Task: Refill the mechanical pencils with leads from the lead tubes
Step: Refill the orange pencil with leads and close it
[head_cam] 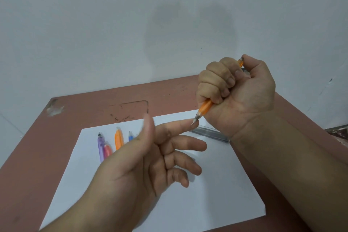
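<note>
My right hand [237,88] grips an orange mechanical pencil [204,109] in a fist above the table, thumb on its top end, tip pointing down-left. The pencil's metal tip touches the index fingertip of my left hand [160,156], which is held open, palm up, fingers spread. Several more pencils lie on the white paper sheet [216,194] behind my left hand: a purple one [100,143], a pink one [107,150], an orange one [118,138] and a blue one [130,135], partly hidden. A clear lead tube [211,133] lies on the paper under my right wrist.
The paper lies on a reddish-brown table [37,156] that stands against a pale wall [113,24]. A chipped patch [54,109] marks the table's far left corner. The table's right edge runs under my right forearm.
</note>
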Tool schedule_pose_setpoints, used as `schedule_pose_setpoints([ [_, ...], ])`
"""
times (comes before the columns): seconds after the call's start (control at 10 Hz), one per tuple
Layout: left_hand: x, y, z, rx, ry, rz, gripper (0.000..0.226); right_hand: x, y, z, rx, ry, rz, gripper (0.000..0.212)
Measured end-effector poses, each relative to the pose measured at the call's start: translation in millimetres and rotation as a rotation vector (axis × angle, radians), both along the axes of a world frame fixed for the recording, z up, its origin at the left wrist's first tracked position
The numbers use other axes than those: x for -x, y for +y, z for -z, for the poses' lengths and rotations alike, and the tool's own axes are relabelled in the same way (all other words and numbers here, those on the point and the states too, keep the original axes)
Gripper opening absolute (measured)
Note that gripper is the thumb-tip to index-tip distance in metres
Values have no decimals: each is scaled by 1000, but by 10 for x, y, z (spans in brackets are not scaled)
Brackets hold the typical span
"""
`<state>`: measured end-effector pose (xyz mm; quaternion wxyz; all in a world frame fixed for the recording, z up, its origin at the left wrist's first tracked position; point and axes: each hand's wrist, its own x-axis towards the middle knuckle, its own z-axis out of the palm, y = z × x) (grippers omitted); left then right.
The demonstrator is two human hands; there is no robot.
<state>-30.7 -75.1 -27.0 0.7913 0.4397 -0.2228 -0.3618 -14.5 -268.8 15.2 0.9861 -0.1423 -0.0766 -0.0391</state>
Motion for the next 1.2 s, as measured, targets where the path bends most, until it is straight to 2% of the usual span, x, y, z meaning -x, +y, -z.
schedule_pose_setpoints([
  [0.2,80,-44,-10,-174,-293,-303,28,31,64,-17,-17,5,-21,38],
  [0.3,89,-77,-37,-198,-320,-398,18,47,117,-9,-24,-5,-58,40],
  [0.6,106,-69,-75,-217,-365,-446,12,75,171,-6,-43,-10,-93,42],
  [0.7,90,-66,-71,-227,-384,-456,9,64,189,21,-45,1,-85,51],
  [0.8,79,-57,-67,-238,-386,-484,19,54,201,21,-28,4,-64,52],
  [0.9,72,-59,-98,-268,-359,-514,9,27,219,18,52,0,-27,53],
  [1.1,69,-49,-155,-357,-294,-607,12,-42,274,47,502,50,72,31],
  [1.2,49,-33,-177,-489,-370,-603,11,-34,268,95,678,102,95,27],
])
